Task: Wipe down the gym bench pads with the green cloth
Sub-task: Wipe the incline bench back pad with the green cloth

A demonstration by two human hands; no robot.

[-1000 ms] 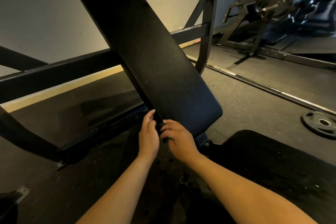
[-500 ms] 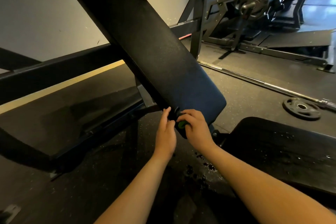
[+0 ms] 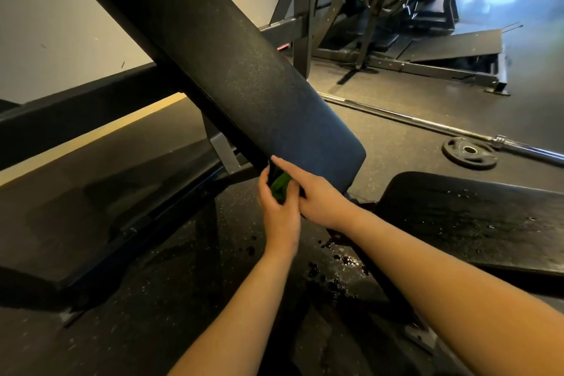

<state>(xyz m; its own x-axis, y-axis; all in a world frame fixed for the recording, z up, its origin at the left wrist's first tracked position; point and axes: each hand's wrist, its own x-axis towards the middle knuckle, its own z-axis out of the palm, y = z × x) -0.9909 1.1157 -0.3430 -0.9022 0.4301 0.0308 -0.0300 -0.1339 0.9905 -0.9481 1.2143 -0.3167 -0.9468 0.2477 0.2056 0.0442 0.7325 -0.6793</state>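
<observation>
The black inclined back pad (image 3: 219, 70) of the bench slants from upper left down to centre. At its lower left edge a bunched green cloth (image 3: 280, 185) shows between both hands. My left hand (image 3: 279, 217) holds the cloth from the left with curled fingers. My right hand (image 3: 320, 197) grips it from the right, fingers lying against the pad's lower edge. Most of the cloth is hidden by the hands. The black seat pad (image 3: 476, 217), with wet spots on it, lies at the right.
Black frame beams (image 3: 76, 113) run behind the pad, and an upright post (image 3: 300, 24) stands past it. A barbell (image 3: 427, 125) and a weight plate (image 3: 468, 152) lie on the rubber floor at right. Dark drips (image 3: 332, 272) mark the floor below my hands.
The view has moved closer and to the right. More of the green cloth now shows between my hands at the pad's lower edge; a second ago it was hidden.
</observation>
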